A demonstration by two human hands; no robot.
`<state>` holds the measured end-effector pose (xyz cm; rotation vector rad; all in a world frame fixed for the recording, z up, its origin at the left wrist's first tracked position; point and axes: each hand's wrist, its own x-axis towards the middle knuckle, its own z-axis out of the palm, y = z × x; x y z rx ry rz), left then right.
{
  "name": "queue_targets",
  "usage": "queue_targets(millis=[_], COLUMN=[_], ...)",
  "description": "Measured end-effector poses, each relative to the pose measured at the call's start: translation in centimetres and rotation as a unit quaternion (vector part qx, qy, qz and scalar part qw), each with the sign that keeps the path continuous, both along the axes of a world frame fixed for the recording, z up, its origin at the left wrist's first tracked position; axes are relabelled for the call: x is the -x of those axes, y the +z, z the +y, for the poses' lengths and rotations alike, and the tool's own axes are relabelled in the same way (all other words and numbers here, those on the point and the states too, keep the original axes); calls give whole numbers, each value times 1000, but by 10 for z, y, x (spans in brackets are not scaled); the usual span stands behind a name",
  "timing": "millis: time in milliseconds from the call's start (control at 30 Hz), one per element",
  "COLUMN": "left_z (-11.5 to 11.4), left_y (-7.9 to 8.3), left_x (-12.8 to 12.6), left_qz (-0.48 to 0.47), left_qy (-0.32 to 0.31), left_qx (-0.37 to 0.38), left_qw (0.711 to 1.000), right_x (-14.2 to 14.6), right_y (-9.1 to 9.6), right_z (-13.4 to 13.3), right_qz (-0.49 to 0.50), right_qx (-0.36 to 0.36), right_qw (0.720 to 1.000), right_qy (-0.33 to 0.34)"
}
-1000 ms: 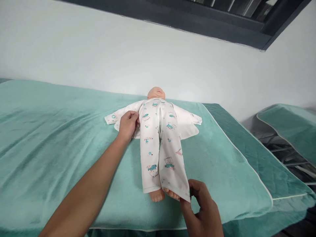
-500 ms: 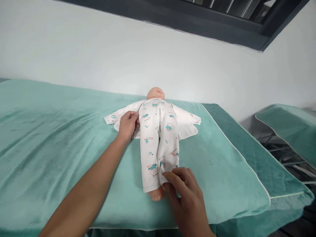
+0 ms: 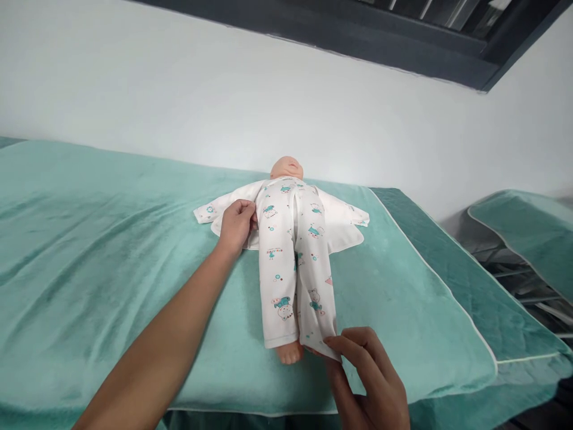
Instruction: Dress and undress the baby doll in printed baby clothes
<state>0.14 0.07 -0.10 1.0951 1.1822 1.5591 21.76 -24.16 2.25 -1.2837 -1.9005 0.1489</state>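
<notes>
A baby doll lies on its back with its head toward the wall. White baby trousers with teal bear prints cover its legs and reach up its chest; one bare foot shows below the left leg's hem. Under them spreads a white baby shirt, sleeves out to both sides. My left hand is closed at the trousers' upper left edge; its fingertips are partly hidden. Between thumb and forefinger, my right hand pinches the hem of the right trouser leg and holds it out to the right.
A teal blanket with a pale edge covers the bed, over a darker quilted cover. Behind stands a white wall with a dark window frame above. Another teal-covered surface is at the right.
My right hand has moved right and pulled the right trouser leg's hem outward. My left hand stays at the trousers' upper left edge. The view has shifted slightly.
</notes>
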Motion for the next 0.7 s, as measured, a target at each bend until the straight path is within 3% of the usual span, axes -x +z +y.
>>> queue_targets(millis=[267, 533, 700], left_z=[0, -2, -2], left_y=[1, 2, 2], left_x=[1, 1, 1], left_qz=[2, 9, 7], left_qy=[-2, -3, -6], left_qx=[1, 0, 7], left_qw=[1000, 1000, 1000], right_x=[9, 34, 29], right_y=[-7, 3, 2], right_z=[-1, 13, 19], right_qz=[-43, -166, -225], right_qx=[-48, -45, -15], right_qw=[996, 985, 974], right_qy=[-60, 9, -6])
